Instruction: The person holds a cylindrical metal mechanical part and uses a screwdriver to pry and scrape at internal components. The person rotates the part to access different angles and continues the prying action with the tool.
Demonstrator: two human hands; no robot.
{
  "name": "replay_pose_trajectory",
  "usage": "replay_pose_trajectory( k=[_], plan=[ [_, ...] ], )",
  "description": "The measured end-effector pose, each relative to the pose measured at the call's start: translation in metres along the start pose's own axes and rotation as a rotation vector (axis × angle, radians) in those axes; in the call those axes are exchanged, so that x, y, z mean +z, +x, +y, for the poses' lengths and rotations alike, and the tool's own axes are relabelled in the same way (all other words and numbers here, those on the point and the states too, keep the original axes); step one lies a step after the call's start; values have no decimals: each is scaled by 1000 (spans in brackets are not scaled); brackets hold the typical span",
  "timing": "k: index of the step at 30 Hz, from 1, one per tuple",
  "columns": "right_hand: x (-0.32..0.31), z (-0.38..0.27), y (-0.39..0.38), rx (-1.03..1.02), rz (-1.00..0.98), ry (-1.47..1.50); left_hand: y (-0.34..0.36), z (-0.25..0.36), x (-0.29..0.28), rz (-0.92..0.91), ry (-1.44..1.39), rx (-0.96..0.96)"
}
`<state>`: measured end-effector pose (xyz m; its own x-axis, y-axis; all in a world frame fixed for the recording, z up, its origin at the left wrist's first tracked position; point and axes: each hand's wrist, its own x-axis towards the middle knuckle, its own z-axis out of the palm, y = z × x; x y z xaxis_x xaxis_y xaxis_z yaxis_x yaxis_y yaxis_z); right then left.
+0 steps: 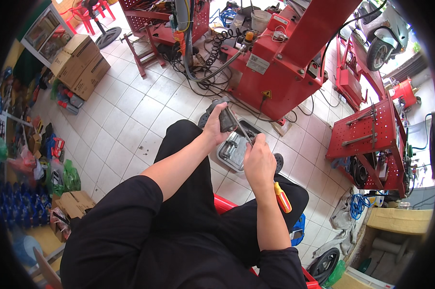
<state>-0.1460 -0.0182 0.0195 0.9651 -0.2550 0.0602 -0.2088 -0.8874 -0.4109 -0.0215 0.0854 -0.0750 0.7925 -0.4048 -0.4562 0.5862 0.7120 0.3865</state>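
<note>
My left hand (214,126) grips a small dark grey part (225,118) held up over my knees. My right hand (258,161) is closed around a screwdriver with a red and yellow handle (282,196). Its thin metal shaft (241,131) runs up and to the left and meets the dark part. Below the hands a grey metal tray (227,155) with small parts lies on the tiled floor. I sit on a red seat (223,203), in black clothes.
A big red workshop machine (280,62) with cables and a coiled hose stands ahead. A red perforated tool rack (371,135) is at the right. Cardboard boxes (80,65) sit at the left, a scooter (383,33) at the top right, and a tyre (323,264) at the lower right.
</note>
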Motion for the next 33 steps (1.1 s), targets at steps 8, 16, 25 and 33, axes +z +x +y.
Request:
replay_pose_trajectory(
  k=[8,16,25,33],
  plan=[
    [8,2,2,22,-66,63,0,3,0,61,-46,5],
    [20,12,9,71,-165,312,-2,6,5,95,-39,8],
    [33,19,9,97,-64,483,-2,6,4,89,-15,20],
    [36,19,12,135,-91,505,2,5,0,80,-30,23]
  ],
)
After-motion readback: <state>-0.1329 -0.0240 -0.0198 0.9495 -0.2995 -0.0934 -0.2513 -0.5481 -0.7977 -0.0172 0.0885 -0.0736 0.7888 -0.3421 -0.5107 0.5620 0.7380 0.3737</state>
